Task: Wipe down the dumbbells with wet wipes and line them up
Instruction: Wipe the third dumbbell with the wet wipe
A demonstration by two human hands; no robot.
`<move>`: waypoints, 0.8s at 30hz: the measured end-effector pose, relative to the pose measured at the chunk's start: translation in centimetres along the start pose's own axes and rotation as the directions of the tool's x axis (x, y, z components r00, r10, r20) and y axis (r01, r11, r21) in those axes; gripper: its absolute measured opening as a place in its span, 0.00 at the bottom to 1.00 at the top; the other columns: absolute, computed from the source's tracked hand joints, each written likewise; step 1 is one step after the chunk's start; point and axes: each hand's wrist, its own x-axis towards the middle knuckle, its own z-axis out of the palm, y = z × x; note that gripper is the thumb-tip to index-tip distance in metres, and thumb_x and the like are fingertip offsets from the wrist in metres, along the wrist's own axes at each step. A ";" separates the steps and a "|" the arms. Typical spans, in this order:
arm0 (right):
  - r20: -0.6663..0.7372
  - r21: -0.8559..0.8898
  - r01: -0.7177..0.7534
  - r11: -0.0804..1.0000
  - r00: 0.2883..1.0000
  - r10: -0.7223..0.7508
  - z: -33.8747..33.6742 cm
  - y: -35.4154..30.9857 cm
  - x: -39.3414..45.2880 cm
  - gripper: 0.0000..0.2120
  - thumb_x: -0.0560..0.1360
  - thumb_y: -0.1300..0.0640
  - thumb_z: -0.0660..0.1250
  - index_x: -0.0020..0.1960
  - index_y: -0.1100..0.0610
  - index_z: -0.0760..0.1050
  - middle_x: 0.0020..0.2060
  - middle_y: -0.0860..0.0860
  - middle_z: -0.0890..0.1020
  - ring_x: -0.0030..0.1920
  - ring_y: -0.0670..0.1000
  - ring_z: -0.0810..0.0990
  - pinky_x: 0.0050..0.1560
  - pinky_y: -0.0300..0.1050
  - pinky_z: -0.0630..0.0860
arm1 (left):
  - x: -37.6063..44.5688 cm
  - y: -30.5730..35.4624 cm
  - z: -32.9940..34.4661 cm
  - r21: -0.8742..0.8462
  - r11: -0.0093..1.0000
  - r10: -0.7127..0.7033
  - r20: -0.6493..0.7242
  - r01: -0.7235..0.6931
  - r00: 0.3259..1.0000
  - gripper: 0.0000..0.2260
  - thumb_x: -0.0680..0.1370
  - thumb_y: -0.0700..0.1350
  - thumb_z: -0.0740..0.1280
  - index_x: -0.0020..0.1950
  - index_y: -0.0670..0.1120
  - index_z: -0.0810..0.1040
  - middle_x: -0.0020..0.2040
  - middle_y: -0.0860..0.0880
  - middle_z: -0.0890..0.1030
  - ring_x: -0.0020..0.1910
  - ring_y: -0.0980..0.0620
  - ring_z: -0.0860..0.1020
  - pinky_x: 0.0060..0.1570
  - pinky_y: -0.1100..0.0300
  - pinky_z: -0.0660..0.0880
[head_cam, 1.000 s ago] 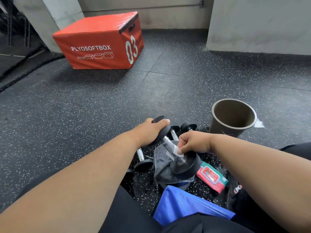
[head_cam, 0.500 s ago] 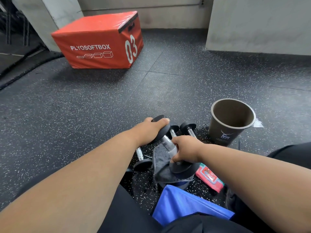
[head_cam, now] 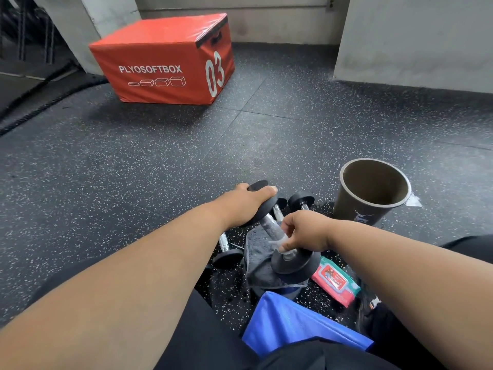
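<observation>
The floor [head_cam: 133,161] is dark rubber matting flecked with white, laid in big tiles whose seams run across it, and pale concrete walls [head_cam: 413,36] close the far side. An orange foam box [head_cam: 162,60] marked PLYOSOFTBOX and 03 sits on the floor by a pillar, well apart from the person. Close in, the left hand [head_cam: 245,202] curls over the far black head of a dumbbell [head_cam: 293,260], which is tilted with its near head lower, over a grey cloth [head_cam: 257,263]. The right hand [head_cam: 304,231] is wrapped round the chrome handle, pinching a whitish wet wipe [head_cam: 278,240] against it. Other dumbbells [head_cam: 301,200] lie just behind and beneath, mostly hidden by the arms, so their number is hard to tell. A brown bin [head_cam: 373,193] stands near on the right, its logo half cut off by the forearm. A red pack of wipes [head_cam: 333,281] lies just beside the near head. A blue sheet [head_cam: 293,324] shows near the person's dark-clad legs; what it is I cannot make out.
</observation>
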 end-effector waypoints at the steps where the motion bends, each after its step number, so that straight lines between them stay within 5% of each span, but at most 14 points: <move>1: -0.027 -0.004 -0.003 1.000 1.000 0.002 0.2 -0.3 -0.2 0.22 0.65 0.43 0.84 0.47 0.53 0.78 0.42 0.49 0.85 0.41 0.51 0.80 0.47 0.48 0.78 | 0.1 0.0 0.0 -0.004 1.000 0.001 0.000 -0.001 1.000 0.50 0.64 0.82 0.61 0.79 0.56 0.68 0.68 0.46 0.80 0.62 0.42 0.80 0.70 0.42 0.74; 8: -0.133 0.095 -0.013 0.995 0.991 0.025 2.0 -1.6 -0.7 0.26 0.68 0.51 0.81 0.59 0.50 0.71 0.40 0.48 0.84 0.41 0.50 0.83 0.41 0.46 0.76 | 0.5 -0.2 0.2 -0.031 0.999 0.009 0.009 -0.009 1.000 0.47 0.63 0.83 0.62 0.75 0.56 0.71 0.62 0.47 0.83 0.58 0.43 0.82 0.68 0.42 0.75; 14: -0.030 0.240 0.038 0.970 0.999 -0.031 1.5 -1.5 -0.6 0.36 0.72 0.56 0.77 0.75 0.48 0.66 0.39 0.46 0.83 0.36 0.43 0.82 0.37 0.34 0.74 | 0.1 -0.1 0.1 -0.011 1.000 0.018 0.005 -0.018 1.000 0.46 0.65 0.82 0.61 0.75 0.56 0.71 0.62 0.48 0.82 0.58 0.45 0.81 0.65 0.44 0.75; 19: 0.019 0.361 0.021 0.932 0.999 -0.030 2.0 -2.1 -0.3 0.31 0.68 0.58 0.78 0.66 0.47 0.69 0.44 0.52 0.85 0.39 0.51 0.86 0.43 0.50 0.85 | 0.1 0.0 0.1 -0.007 1.000 0.015 0.005 -0.015 1.000 0.47 0.64 0.82 0.61 0.76 0.56 0.70 0.63 0.47 0.81 0.58 0.44 0.81 0.67 0.43 0.75; 24: -0.048 0.289 0.037 0.956 0.999 -0.025 2.9 -2.5 0.4 0.31 0.67 0.51 0.83 0.64 0.46 0.71 0.47 0.42 0.80 0.49 0.47 0.80 0.53 0.45 0.75 | 0.3 -0.2 0.2 -0.015 1.000 0.020 -0.005 -0.020 1.000 0.47 0.65 0.82 0.61 0.76 0.55 0.70 0.63 0.47 0.81 0.58 0.45 0.81 0.65 0.44 0.76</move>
